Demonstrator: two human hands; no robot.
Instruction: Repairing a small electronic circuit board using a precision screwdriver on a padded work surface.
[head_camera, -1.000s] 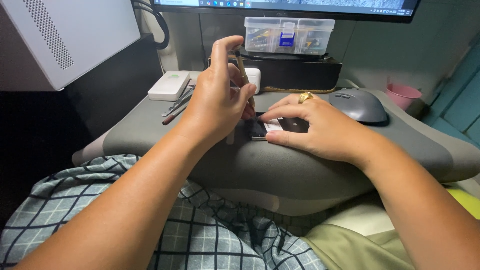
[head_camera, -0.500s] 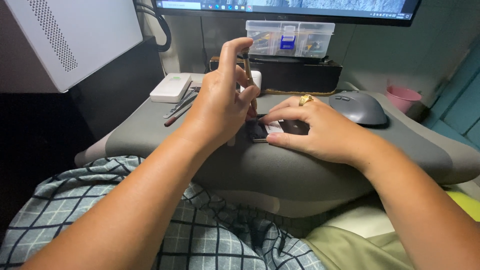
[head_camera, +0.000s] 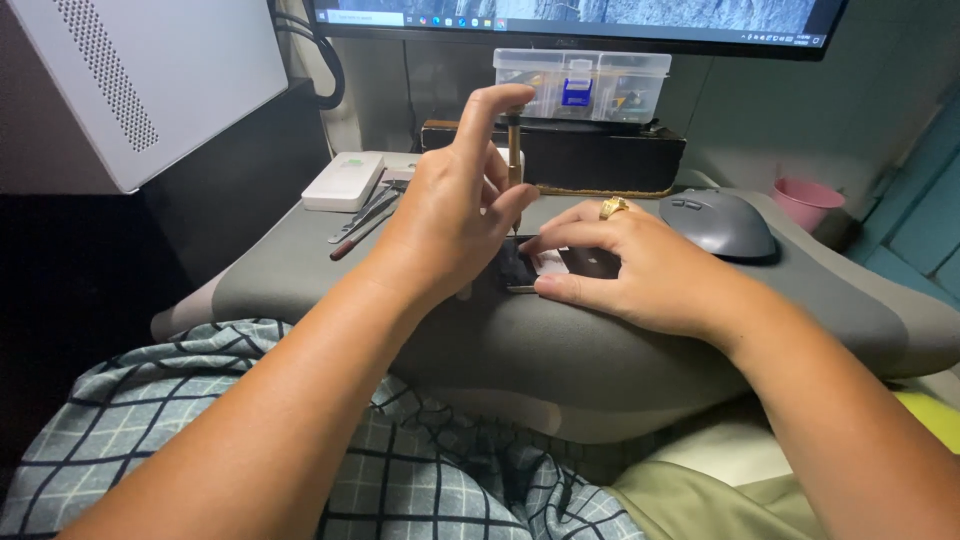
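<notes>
Brass-coloured and slim, the precision screwdriver (head_camera: 514, 160) stands upright in the left hand (head_camera: 450, 225): the forefinger caps its top while thumb and middle finger pinch the shaft, the tip down on a small dark device (head_camera: 590, 262) lying flat on the grey cushioned pad (head_camera: 300, 285). The right hand (head_camera: 640, 270) presses the device from the side, fingers together and flat, a gold ring (head_camera: 613, 207) on one of them (its thumb runs along the near edge). Judging from this, the tip could slip off its screw if the driver tilts, and the soft pad gives under pressure, so the device might rock or a loosened screw roll away into the fabric. Tweezers and thin tools (head_camera: 362, 218) lie near a white box (head_camera: 345, 180); a grey mouse (head_camera: 718, 222), a pink cup (head_camera: 808, 203), a clear parts case (head_camera: 582, 85) and a monitor (head_camera: 580, 15) sit beyond, a white computer case (head_camera: 150, 80) at left.
</notes>
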